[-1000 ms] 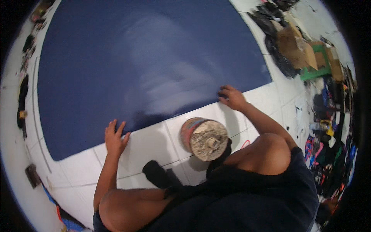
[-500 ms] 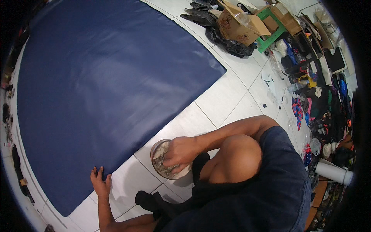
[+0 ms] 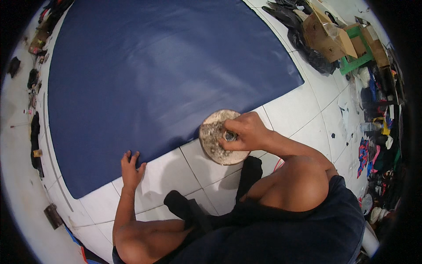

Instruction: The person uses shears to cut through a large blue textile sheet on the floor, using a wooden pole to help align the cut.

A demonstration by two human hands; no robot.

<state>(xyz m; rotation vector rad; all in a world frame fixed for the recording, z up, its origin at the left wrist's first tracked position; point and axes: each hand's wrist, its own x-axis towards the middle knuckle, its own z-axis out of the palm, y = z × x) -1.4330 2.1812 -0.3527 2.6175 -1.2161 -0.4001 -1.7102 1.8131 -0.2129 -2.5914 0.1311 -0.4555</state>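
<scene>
A large dark blue sheet (image 3: 167, 83) with a smooth, slightly shiny surface lies flat in front of me. My left hand (image 3: 132, 170) is open, its fingertips resting at the sheet's near edge with the thumb held apart. Further right, my right hand (image 3: 249, 132) grips a thick round disc (image 3: 212, 138), cream and speckled grey on top. Thumb and fingers close around a small metal piece (image 3: 230, 135) at the disc's middle. The disc is at the near edge of the sheet and covers part of that edge; I cannot tell whether it is lifted.
White floor tiles (image 3: 176, 169) surround the sheet. Black plastic bags (image 3: 314, 59), a cardboard box (image 3: 325, 35) and a green plastic frame (image 3: 358, 57) stand at the far right. Cloth and clutter (image 3: 373, 149) line the right side. My dark-socked foot (image 3: 178, 203) is near the sheet.
The view has shifted, so the sheet sits further right and higher. My right hand has moved the disc from the tiles toward the sheet's edge, turning its top into view.
</scene>
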